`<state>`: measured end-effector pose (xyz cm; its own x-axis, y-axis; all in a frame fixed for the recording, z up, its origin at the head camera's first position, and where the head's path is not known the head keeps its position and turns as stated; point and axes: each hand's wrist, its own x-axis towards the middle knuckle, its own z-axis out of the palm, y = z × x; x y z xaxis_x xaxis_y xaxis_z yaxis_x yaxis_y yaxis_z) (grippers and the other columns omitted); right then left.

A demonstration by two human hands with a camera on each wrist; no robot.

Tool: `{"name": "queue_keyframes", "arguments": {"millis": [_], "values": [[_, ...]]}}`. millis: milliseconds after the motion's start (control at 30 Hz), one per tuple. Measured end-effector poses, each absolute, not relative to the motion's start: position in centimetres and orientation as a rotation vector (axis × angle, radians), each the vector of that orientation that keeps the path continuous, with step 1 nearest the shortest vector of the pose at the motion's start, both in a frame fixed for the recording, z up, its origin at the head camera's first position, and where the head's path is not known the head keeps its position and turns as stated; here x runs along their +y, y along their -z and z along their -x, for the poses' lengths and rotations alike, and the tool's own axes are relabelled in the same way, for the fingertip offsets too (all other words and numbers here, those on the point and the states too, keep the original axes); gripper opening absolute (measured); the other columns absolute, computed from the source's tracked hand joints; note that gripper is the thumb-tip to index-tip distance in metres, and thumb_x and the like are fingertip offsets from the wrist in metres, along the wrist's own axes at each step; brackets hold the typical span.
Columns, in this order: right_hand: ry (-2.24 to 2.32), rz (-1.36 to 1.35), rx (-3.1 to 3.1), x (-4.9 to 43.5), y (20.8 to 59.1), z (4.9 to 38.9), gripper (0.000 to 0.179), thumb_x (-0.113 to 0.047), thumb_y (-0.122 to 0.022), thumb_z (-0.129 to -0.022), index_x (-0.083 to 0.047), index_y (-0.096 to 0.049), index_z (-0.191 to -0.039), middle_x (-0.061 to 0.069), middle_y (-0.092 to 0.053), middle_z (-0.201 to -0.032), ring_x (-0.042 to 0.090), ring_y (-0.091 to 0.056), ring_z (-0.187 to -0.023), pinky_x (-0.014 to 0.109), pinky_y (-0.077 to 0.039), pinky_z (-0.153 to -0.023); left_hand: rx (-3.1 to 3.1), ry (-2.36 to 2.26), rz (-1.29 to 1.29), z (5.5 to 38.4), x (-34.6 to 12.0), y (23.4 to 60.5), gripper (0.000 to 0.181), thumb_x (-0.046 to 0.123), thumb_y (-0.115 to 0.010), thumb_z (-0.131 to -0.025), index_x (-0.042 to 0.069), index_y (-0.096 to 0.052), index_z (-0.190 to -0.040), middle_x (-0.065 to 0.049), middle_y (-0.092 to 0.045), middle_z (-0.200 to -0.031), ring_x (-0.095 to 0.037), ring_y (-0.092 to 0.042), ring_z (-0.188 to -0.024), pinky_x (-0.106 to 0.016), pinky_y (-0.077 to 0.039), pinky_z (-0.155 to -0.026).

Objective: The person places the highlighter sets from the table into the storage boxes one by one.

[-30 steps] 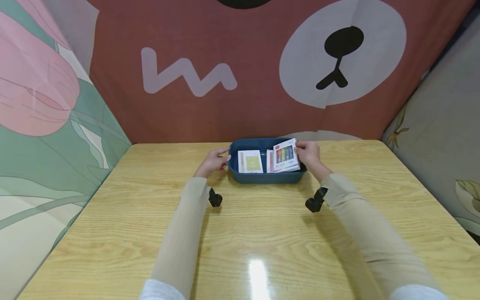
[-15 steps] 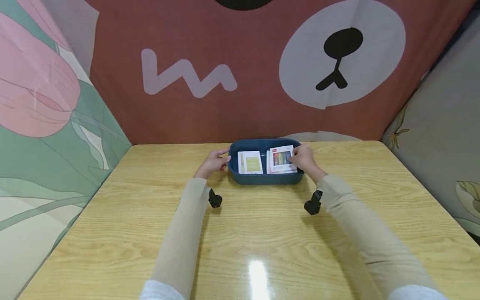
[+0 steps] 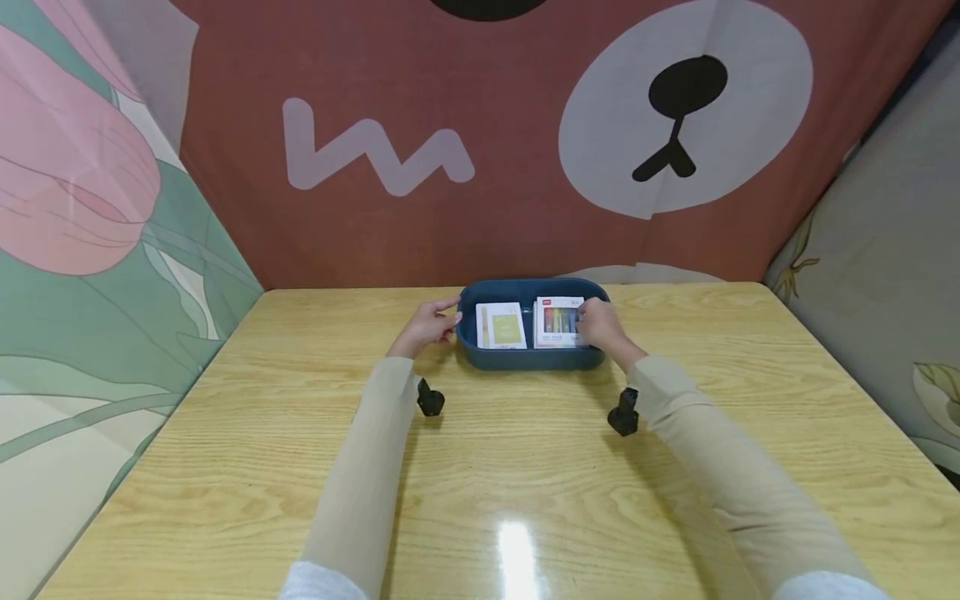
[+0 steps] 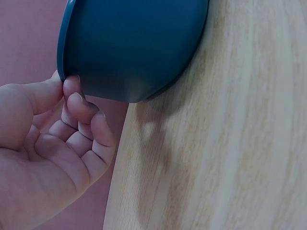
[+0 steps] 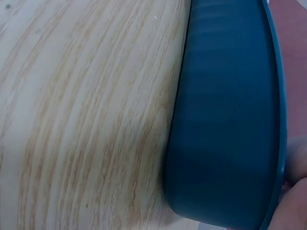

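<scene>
A dark blue plastic bin [image 3: 534,358] with a divider stands at the table's far edge. My left hand [image 3: 429,323] pinches its left rim between thumb and fingers; the left wrist view shows the bin's rim [image 4: 61,43] in that grip. In the right compartment sits a white box of crayons [image 3: 558,321], coloured sticks showing through its window. My right hand [image 3: 602,325] holds this box by its right side, fingers over the front. The left compartment has a white box with a yellow-green square [image 3: 506,327]. In the right wrist view the bin's wall [image 5: 225,110] hides most of the hand.
The wooden table [image 3: 480,467] stretches from the bin toward me. Behind the bin rises a red-brown cloth backdrop [image 3: 510,225] with a cartoon face. A black wrist camera [image 3: 431,398] hangs under the left sleeve, another wrist camera [image 3: 623,412] under the right.
The box of crayons, tilted and raised above the rim a second ago, has gone down into the right compartment. My right hand moved left and down with it. The left hand stayed on the rim.
</scene>
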<state>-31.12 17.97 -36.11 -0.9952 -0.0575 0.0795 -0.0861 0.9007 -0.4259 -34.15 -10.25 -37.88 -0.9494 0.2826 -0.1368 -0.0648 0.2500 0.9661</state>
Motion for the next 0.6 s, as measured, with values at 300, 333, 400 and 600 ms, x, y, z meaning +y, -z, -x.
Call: {"name": "queue_keyframes", "arguments": {"millis": [300,333,400,600], "values": [[-0.626,-0.167,-3.026,17.8,36.41,31.15,0.015,0.0,-0.054,-0.084,0.004,-0.059,-0.07,0.01,-0.051,-0.066,0.021,-0.04,-0.063,0.03,-0.035,-0.058,2.239,-1.743,-0.193,34.41,-10.42,38.23,0.045,0.011,-0.049,-0.093,0.013,-0.039,-0.137,-0.016,-0.046,-0.07,-0.021,-0.04,-0.059,-0.035,-0.037,-0.06],[-0.612,-0.184,-3.027,17.81,36.44,31.17,0.013,0.0,-0.054,-0.084,0.006,-0.061,-0.075,0.012,-0.054,-0.069,0.022,-0.041,-0.065,0.032,-0.037,-0.059,2.243,-1.738,-0.195,34.44,-10.45,38.27,0.045,0.011,-0.049,-0.093,0.014,-0.039,-0.137,-0.015,-0.046,-0.07,-0.021,-0.04,-0.059,-0.035,-0.037,-0.06],[-0.599,-0.211,-3.03,17.84,36.47,31.18,0.013,0.001,-0.054,-0.084,0.009,-0.063,-0.084,0.017,-0.058,-0.078,0.024,-0.044,-0.068,0.034,-0.04,-0.063,2.25,-1.738,-0.197,34.44,-10.46,38.29,0.045,0.012,-0.049,-0.093,0.014,-0.039,-0.136,-0.014,-0.046,-0.069,-0.021,-0.041,-0.059,-0.035,-0.037,-0.059],[-0.62,-0.22,-3.042,17.83,36.43,31.1,0.021,0.001,-0.049,-0.086,0.013,-0.062,-0.099,0.023,-0.06,-0.095,0.026,-0.05,-0.076,0.037,-0.044,-0.067,2.255,-1.736,-0.208,34.48,-10.44,38.25,0.045,0.013,-0.049,-0.093,0.014,-0.039,-0.136,-0.015,-0.047,-0.07,-0.02,-0.041,-0.059,-0.035,-0.037,-0.059]]}}
